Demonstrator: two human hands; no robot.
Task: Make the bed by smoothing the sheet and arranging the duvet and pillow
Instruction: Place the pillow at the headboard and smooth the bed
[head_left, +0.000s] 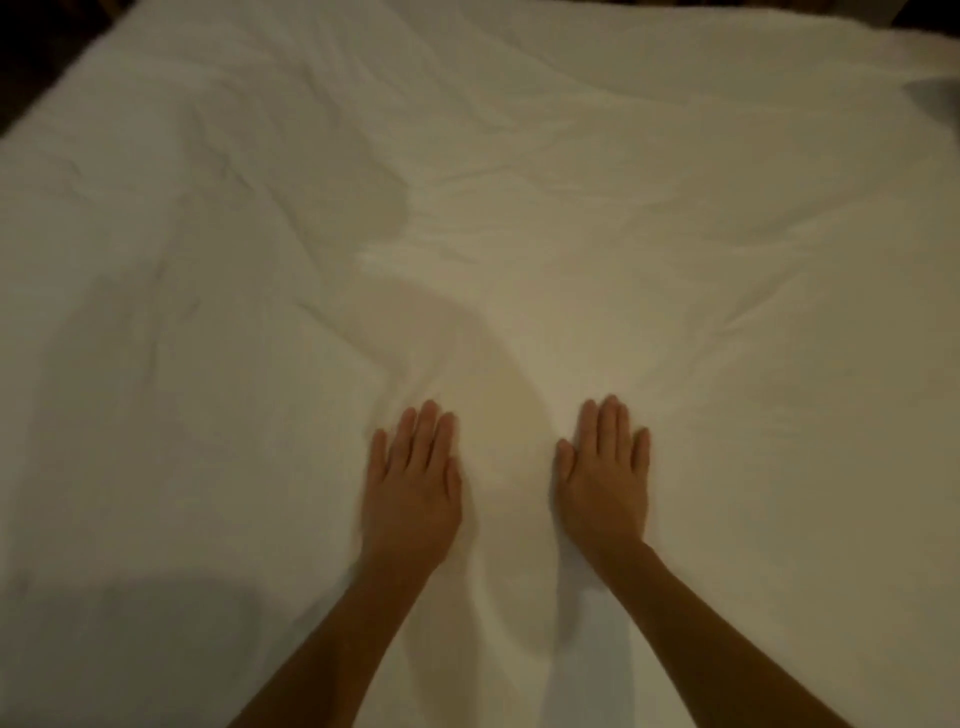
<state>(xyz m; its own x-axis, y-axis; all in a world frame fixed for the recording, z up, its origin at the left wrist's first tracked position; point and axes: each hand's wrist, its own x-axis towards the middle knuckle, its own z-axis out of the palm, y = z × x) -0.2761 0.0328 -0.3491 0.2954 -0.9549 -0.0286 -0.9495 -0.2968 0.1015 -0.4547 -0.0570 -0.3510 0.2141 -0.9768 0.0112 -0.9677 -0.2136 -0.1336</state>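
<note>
Your left hand (413, 493) and right hand (605, 480) press flat on the sheet (675, 234). Both grips are released, fingers straight toward 12 o'clock, grasping nothing.

The sheet (571, 208) is white woven cloth, matt and soft-looking, with no sheen anywhere. Its surface is creased, with shallow wrinkles and folds across it. Both forearms over it are bare, without sleeves.
</note>
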